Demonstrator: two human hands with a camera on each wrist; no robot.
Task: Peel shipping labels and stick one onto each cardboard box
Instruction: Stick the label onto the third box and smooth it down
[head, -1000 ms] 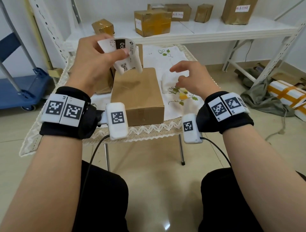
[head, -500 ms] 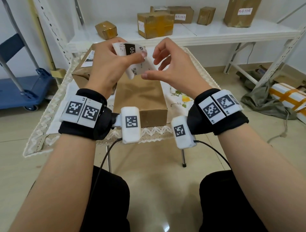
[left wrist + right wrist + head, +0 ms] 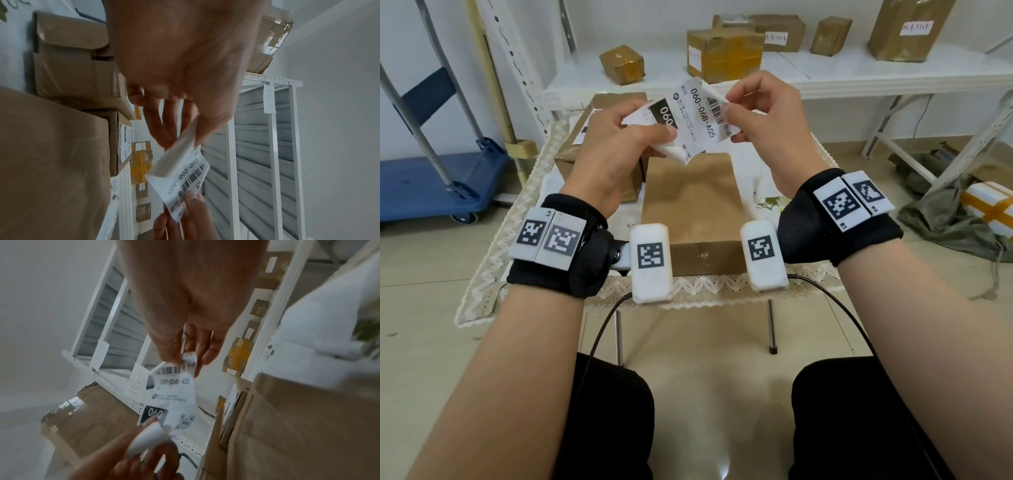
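Observation:
A white shipping label point(image 3: 697, 118) printed "060-06B-A05" with a barcode hangs in the air between both hands, above a plain brown cardboard box point(image 3: 693, 202) on the small table. My left hand point(image 3: 619, 144) grips the folded stack of labels and backing point(image 3: 176, 155) at the lower left. My right hand point(image 3: 760, 113) pinches the label's barcode end point(image 3: 180, 368) between thumb and fingers, and the label point(image 3: 185, 180) curves away from the backing point(image 3: 148, 438). A second box point(image 3: 599, 150) bearing a label stands behind my left hand.
The table wears a lace-edged white cloth point(image 3: 493, 274). A white shelf point(image 3: 859, 75) behind it carries several taped boxes point(image 3: 724, 54). A blue cart point(image 3: 431, 185) stands at left; green cloth and a wrapped parcel point(image 3: 986, 205) lie on the floor at right.
My right hand rose from over the table to the label and pinched its end. The label has since been pulled open between the hands, which moved closer to me.

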